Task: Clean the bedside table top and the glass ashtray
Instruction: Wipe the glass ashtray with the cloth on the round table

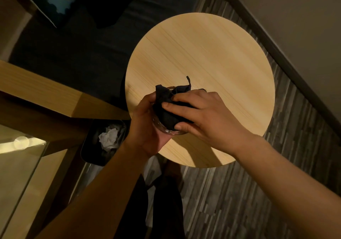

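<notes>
**Wiping the inside of the glass ashtray**

Nearest to us, two bare arms reach forward over the near edge of the round wooden desk. The top is light wood and nothing lies on it. No ash or marks show on it, so it may be wiped already, but that is only a guess in this dim light.

The job in hand now is the glass ashtray. It is lifted up, a little above the near left part of the desk, not resting on it. The left hand holds it from below and from the left side. Its fingers curl around the glass, and most of them are hidden under the ashtray, so only the thumb side shows by the left rim.

The right hand comes in from the right. Its fingers are pressed close together and push a dark cloth down into the bowl of the ashtray. The thumb sits at the near rim, pinching the cloth against the glass. The cloth fills most of the bowl, and a loose corner sticks up on the far side. Only a thin bit of clear rim shows at the near edge, under the thumb.

So the ashtray looks about midway through its clean. Left to do: finish the wipe and set it back down.

To the left, on the floor, a black bin holds crumpled white paper.
</notes>
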Action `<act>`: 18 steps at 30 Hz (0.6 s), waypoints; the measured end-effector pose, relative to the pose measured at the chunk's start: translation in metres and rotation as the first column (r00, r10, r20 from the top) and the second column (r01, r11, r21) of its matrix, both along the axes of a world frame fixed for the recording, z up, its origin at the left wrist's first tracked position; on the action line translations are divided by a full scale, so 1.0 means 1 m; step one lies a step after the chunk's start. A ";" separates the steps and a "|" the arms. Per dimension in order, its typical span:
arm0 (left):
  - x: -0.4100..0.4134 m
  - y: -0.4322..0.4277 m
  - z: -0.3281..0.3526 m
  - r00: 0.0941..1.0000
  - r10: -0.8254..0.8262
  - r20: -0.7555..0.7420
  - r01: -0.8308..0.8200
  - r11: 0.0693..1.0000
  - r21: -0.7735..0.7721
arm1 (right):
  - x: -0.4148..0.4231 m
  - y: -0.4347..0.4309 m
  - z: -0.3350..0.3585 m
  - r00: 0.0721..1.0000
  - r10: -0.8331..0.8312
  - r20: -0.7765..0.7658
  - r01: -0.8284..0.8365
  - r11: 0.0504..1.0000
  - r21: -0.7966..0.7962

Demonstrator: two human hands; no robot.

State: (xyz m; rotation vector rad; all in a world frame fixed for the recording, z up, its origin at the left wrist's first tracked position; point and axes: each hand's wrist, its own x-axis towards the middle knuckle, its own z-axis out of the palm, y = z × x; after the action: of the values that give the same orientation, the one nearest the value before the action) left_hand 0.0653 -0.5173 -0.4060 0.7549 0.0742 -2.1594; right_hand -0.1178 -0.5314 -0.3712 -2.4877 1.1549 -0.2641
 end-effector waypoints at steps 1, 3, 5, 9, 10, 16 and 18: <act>0.000 0.000 -0.001 1.000 0.002 0.000 -0.002 1.000 -0.008 | 0.000 -0.002 -0.003 1.000 -0.001 -0.013 0.001 1.000 -0.018; -0.001 -0.001 -0.002 1.000 0.011 0.005 -0.011 1.000 -0.021 | 0.003 -0.003 -0.012 0.999 -0.040 -0.011 0.040 0.998 -0.049; -0.003 -0.001 -0.001 1.000 0.018 0.013 -0.018 1.000 -0.021 | 0.009 0.002 -0.019 0.991 -0.133 0.027 0.135 0.988 -0.079; -0.008 -0.001 0.001 0.994 0.058 0.098 -0.056 0.998 -0.019 | 0.037 0.021 -0.019 0.891 -0.441 0.108 0.447 0.894 -0.038; -0.010 0.000 -0.001 0.988 0.068 0.139 -0.065 0.998 -0.028 | 0.047 0.024 -0.016 0.841 -0.531 0.105 0.532 0.846 0.011; -0.005 0.007 -0.004 0.973 0.080 0.215 -0.084 0.996 0.008 | 0.058 0.018 0.003 0.840 -0.542 -0.022 0.534 0.819 0.209; 0.003 0.005 -0.005 0.987 0.053 0.153 -0.057 0.998 0.025 | 0.039 0.007 0.015 0.937 -0.348 0.018 0.339 0.923 0.184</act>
State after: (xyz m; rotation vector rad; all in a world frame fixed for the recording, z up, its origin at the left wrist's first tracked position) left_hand 0.0680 -0.5123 -0.4107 0.9215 0.0465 -2.0455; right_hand -0.0787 -0.5247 -0.3559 -2.1029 1.5207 -0.3013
